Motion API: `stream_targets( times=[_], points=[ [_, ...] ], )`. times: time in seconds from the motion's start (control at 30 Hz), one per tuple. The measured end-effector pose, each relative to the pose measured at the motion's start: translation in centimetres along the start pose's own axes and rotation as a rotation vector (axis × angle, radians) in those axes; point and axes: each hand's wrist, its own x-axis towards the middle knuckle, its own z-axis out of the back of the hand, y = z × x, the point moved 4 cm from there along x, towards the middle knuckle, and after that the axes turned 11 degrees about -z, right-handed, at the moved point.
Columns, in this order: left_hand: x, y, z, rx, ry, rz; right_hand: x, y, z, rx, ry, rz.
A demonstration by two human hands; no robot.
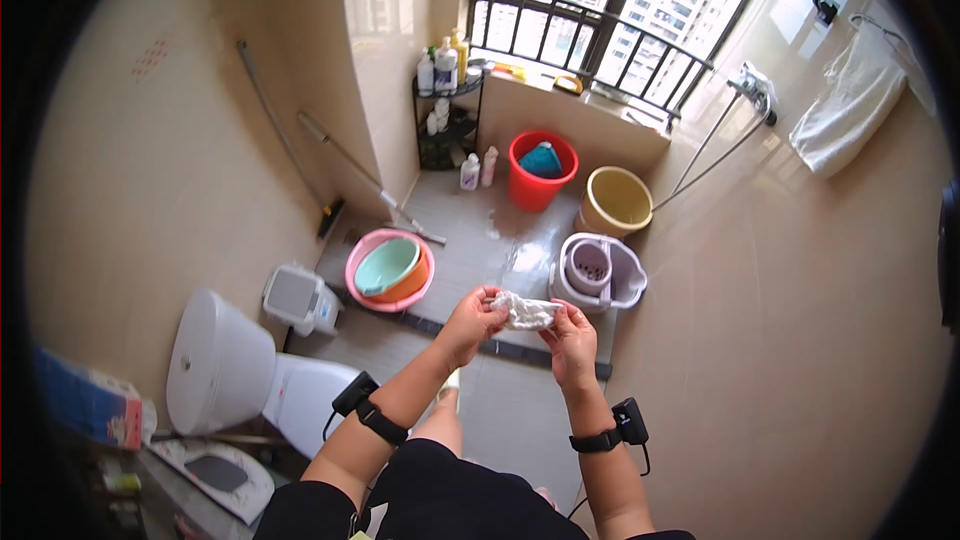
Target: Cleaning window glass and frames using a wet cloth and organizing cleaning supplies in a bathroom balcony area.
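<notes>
A small bunched white cloth [527,313] is stretched between my two hands at about the middle of the view. Its left end is pinched in the fingers of my left hand [470,325]. On the other side, my right hand [572,340] grips the right end between thumb and fingers. The cloth looks crumpled, and I cannot tell its exact kind. Both forearms wear black straps with small black boxes. Below the hands, a low dark ledge [425,326] crosses the grey tiled floor.
Ahead stand a red bucket [530,190], a tan bucket [602,217], a lilac mop bucket [630,270] and nested basins [352,285]. To the left are a white toilet [222,360], a lidded bin [293,293] and leaning poles [265,100]. A corner rack [449,125] holds bottles.
</notes>
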Motion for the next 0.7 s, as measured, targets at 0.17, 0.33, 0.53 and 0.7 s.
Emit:
stream_targets(
  times=[0.17, 0.33, 0.53, 0.7],
  points=[
    [9.5, -2.7, 1.4, -0.424, -0.019, 0.157, 9.4, 3.3, -3.9, 0.220, 0.148, -0.065],
    [18.8, -7.2, 4.2, -0.355, 0.049, 0.161, 17.3, 8.1, -6.6, -0.071, 0.137, -0.078],
    [29.5, -10.3, 7.2, -0.325, -0.008, 0.100, 24.9, 13.5, -12.1, -0.458, 0.409, -0.106],
    [38.3, -11.2, 7.7, -0.228, -0.085, 0.060, 34.6, 17.8, -15.4, -0.658, 0.260, 0.288]
  ],
)
